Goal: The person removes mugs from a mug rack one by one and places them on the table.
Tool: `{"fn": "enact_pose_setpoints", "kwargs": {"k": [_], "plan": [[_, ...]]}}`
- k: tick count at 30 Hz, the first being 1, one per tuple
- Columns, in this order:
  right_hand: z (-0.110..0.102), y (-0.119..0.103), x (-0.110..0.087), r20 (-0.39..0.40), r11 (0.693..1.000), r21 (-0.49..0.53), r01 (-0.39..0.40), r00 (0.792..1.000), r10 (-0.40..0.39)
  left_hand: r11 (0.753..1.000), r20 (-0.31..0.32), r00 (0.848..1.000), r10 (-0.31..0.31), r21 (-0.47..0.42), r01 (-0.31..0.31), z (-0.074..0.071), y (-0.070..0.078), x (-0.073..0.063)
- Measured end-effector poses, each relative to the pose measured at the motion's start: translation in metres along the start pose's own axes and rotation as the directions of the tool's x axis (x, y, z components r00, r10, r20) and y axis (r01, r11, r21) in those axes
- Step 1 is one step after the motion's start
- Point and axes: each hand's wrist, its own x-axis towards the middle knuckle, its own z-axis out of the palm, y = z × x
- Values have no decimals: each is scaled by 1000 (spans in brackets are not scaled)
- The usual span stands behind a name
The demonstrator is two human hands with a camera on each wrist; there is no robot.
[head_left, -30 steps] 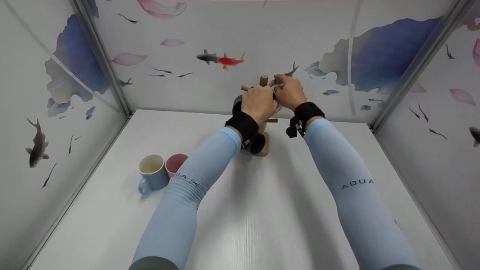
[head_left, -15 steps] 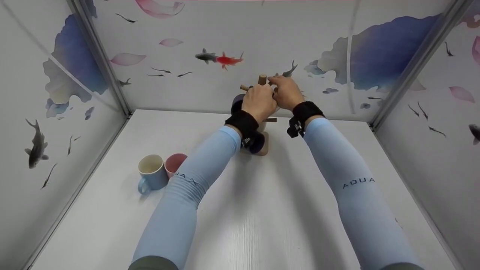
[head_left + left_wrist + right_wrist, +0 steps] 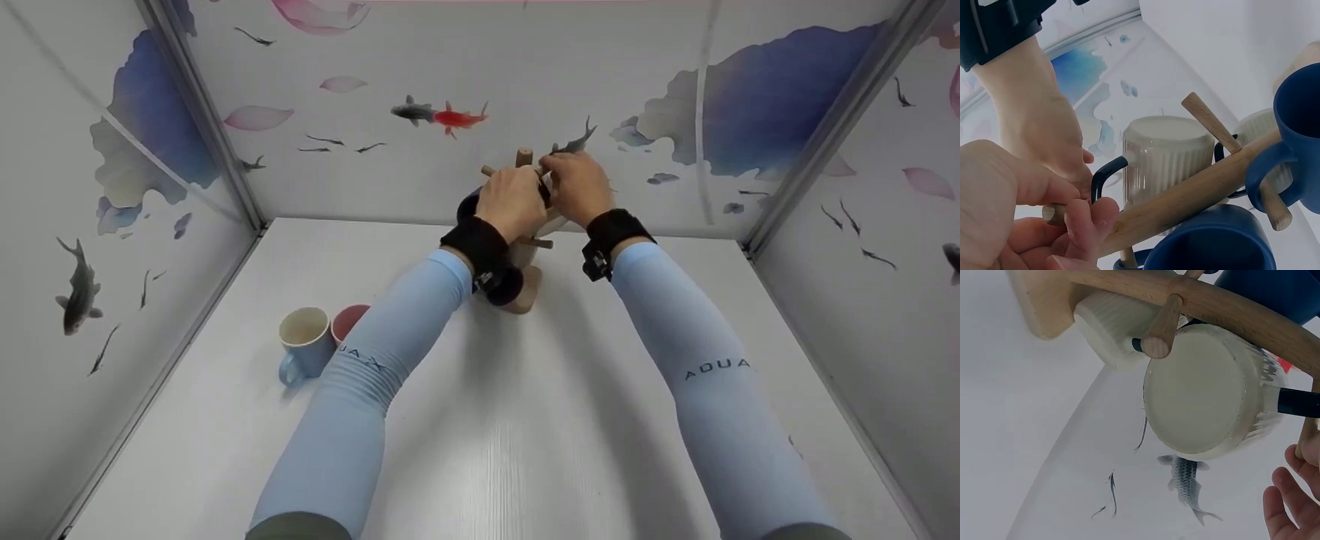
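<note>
A wooden mug tree (image 3: 1185, 194) stands at the back of the table, its post aslant in both wrist views. My left hand (image 3: 514, 202) grips the post near its top, fingers curled round the wood. On the other side my right hand (image 3: 579, 187) pinches an upper peg (image 3: 1315, 396) at its end. From that peg hangs a ribbed white mug (image 3: 1202, 391) by its dark handle, bottom outward. A second white mug (image 3: 1114, 326) hangs lower. Dark blue mugs (image 3: 1311, 160) hang on the opposite side. The palms are hidden in the head view.
A light blue mug (image 3: 307, 345) and a pink mug (image 3: 349, 322) stand upright on the white table (image 3: 465, 450), left of my left forearm. A printed wall (image 3: 337, 172) rises close behind the mug tree, with side walls left and right.
The mug tree has turned slightly, its lower dark mug shifting left and more of the base showing. My left hand has moved a little left with it; my right hand stays by the upper peg.
</note>
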Motion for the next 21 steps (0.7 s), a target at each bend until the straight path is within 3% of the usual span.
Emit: {"fn": "enact_pose_setpoints", "kwargs": {"k": [10, 15, 21], "plan": [[-2, -7, -6, 1, 998, -63, -24, 1000, 24, 998, 29, 998, -59, -18, 59, -13, -11, -4], [0, -8, -11, -25, 998, -56, 4, 1000, -6, 996, 37, 996, -87, -8, 87, -18, -20, -6], [-1, -8, -14, -45, 998, -58, 36, 998, -39, 998, 15, 998, -59, -20, 59, -20, -32, -7]]}}
